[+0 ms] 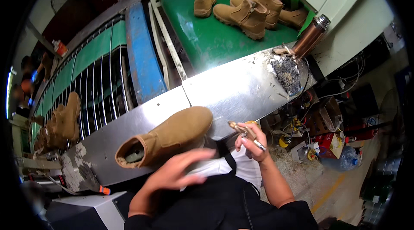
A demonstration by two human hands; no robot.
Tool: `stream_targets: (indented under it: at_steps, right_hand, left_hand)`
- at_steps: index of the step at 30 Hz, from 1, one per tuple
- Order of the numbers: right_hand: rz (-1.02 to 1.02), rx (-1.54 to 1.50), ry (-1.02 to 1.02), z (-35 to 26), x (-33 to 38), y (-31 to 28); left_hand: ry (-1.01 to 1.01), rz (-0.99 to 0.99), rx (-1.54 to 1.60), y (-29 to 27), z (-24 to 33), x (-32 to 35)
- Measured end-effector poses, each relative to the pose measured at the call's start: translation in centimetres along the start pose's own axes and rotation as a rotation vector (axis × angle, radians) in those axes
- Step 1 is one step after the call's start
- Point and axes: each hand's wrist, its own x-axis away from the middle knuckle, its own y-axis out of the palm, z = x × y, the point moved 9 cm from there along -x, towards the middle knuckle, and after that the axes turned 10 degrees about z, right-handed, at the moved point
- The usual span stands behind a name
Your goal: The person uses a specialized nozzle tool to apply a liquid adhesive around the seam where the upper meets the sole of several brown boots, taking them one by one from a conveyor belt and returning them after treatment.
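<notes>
Boot (170, 137): matt tan suede, napped. Metal ledge (233, 94) under it: bright brushed sheet, scuffed, with a rough dark crusted patch toward the flask (311, 35), which is glossy copper-coloured metal. Belt (207, 31) beyond the ledge: smooth green, slight sheen.

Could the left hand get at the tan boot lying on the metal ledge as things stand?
Probably yes. The left hand is empty, fingers spread, just below the tan boot, with nothing between them. The right hand holds a small tool off to the side, clear of the way.

Left hand (172, 172) motion-blurred.
</notes>
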Motion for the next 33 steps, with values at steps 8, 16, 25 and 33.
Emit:
stream_targets:
  at_steps: [8,16,25,33]
  right_hand:
    - [0.309,-0.018,-0.278,-4.2,-9.4,-9.5]
    - [0.382,-0.03,-0.343,-4.2,-11.7,-11.5]
    - [0.385,0.012,-0.373,-4.0,-11.7,-12.4]
    - [0.369,0.049,-0.323,-3.1,-11.8,-12.9]
  left_hand:
    - [-0.094,0.378,-0.627,-14.2,3.0,3.7]
    - [-0.211,0.602,-0.434,-15.4,0.4,-0.8]
    - [-0.137,0.932,0.374,-16.1,-6.3,-27.3]
    - [0.07,0.426,-0.265,-6.5,-10.3,-30.8]
